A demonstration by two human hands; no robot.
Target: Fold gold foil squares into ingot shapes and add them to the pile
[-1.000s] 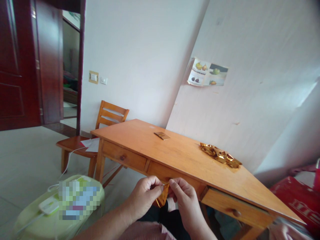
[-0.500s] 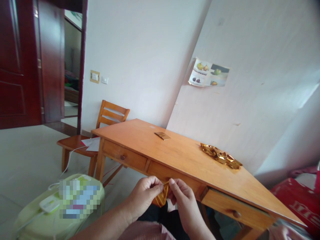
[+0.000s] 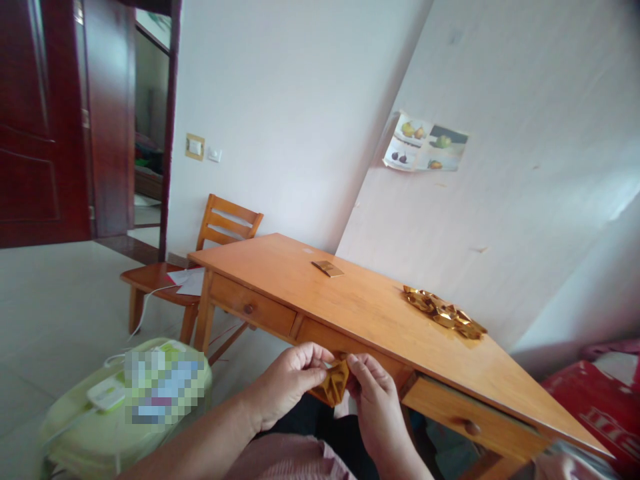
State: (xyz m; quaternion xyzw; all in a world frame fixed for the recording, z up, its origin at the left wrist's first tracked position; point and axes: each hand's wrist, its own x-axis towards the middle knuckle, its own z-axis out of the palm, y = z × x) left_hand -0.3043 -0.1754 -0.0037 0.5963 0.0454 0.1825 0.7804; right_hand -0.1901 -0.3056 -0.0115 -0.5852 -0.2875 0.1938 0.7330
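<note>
Between my hands, in front of the table's drawers, is a small folded piece of gold paper [image 3: 334, 385], creased and spread into a pouch-like shape. My left hand [image 3: 293, 377] pinches its left side with thumb and fingertips. At its upper right edge, my right hand [image 3: 371, 383] grips it between thumb and fingers; some of those fingers are hidden behind. On the table beyond lie a flat stack of gold paper [image 3: 328, 268] and, to the right, a pile of folded shiny gold paper shapes [image 3: 443, 313].
The wooden table [image 3: 280, 267] has drawers [image 3: 253, 307] along its front. A chair [image 3: 165, 280] with papers stands at its left end. Near my left arm is a pale green stool [image 3: 65, 413] with a power strip and cables. A red bag [image 3: 580, 400] lies at the right.
The gold paper is spread wider and has turned to show its folded inside. Both hands have shifted slightly right, and the camera view has moved a little.
</note>
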